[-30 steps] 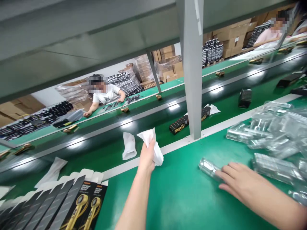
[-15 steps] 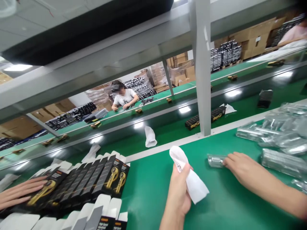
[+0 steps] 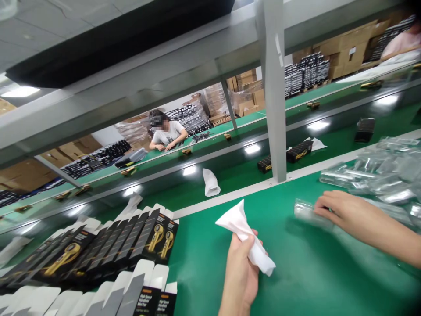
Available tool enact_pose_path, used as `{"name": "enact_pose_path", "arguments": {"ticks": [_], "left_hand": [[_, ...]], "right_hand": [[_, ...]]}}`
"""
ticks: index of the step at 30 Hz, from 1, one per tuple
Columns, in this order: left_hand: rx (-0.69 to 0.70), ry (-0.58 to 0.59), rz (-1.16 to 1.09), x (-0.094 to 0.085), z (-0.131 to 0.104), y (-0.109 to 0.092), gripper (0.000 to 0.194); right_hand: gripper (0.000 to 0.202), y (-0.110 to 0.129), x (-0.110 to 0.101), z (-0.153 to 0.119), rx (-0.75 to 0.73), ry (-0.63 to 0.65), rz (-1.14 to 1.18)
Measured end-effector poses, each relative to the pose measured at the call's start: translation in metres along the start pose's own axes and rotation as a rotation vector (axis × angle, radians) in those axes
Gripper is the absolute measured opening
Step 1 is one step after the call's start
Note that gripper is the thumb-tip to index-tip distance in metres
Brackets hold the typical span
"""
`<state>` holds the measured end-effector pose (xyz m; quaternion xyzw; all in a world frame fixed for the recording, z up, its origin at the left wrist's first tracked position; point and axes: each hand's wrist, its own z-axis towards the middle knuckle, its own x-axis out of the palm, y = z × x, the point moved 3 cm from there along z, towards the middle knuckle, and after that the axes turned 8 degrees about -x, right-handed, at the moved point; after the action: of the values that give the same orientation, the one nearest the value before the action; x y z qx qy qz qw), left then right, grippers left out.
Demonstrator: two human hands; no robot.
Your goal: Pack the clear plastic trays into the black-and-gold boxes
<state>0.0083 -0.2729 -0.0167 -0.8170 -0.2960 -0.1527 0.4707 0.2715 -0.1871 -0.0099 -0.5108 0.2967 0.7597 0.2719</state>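
Note:
My left hand (image 3: 241,272) grips a white pouch (image 3: 244,231) and holds it above the green table (image 3: 296,281), its open end pointing up and left. My right hand (image 3: 338,211) is closed on a clear plastic tray (image 3: 305,210) and holds it just above the table, left of a pile of the same clear trays (image 3: 378,173). Flat black cartons with a gold product picture (image 3: 108,245) lie fanned out at the lower left.
A grey post (image 3: 274,101) stands at the table's far edge. Beyond it a green conveyor belt (image 3: 237,175) carries a white pouch (image 3: 210,183) and black boxes (image 3: 297,151). A person in a white shirt (image 3: 167,134) works on the far side; cardboard boxes are stacked behind.
My left hand brought the white pouch from the belt's edge back toward me. My right hand closed on the clear tray and raised it. Another person's hand on the cartons has gone.

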Motion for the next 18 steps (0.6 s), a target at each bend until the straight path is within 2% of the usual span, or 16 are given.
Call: {"name": "enact_pose_path", "arguments": {"ticks": [5, 7, 9, 11, 12, 14, 15, 18], "left_hand": [[0.019, -0.141, -0.107, 0.002, 0.006, 0.008, 0.042], [0.031, -0.115, -0.1, 0.005, 0.009, 0.012, 0.045], [0.045, -0.059, -0.082, 0.01, 0.01, 0.017, 0.052], [0.079, -0.002, -0.057, 0.016, 0.009, 0.022, 0.052], [0.099, 0.02, -0.053, 0.019, 0.008, 0.025, 0.049], [0.15, 0.059, -0.063, 0.025, 0.005, 0.03, 0.057], [0.171, 0.068, -0.067, 0.027, 0.003, 0.032, 0.065], [0.178, 0.041, -0.029, 0.03, -0.002, 0.037, 0.076]], "right_hand": [[0.02, 0.006, 0.009, -0.007, -0.073, -0.021, -0.06], [0.019, 0.01, -0.001, -0.007, -0.054, -0.064, -0.053], [0.021, 0.024, -0.019, -0.003, -0.009, -0.17, -0.004], [0.02, 0.05, -0.031, 0.004, 0.034, -0.257, 0.13], [0.018, 0.068, -0.031, 0.008, 0.036, -0.236, 0.239], [0.018, 0.105, -0.021, 0.016, -0.008, -0.148, 0.435], [0.02, 0.121, -0.013, 0.018, -0.043, -0.13, 0.456], [0.027, 0.152, 0.012, 0.018, -0.147, -0.223, 0.351]]}}
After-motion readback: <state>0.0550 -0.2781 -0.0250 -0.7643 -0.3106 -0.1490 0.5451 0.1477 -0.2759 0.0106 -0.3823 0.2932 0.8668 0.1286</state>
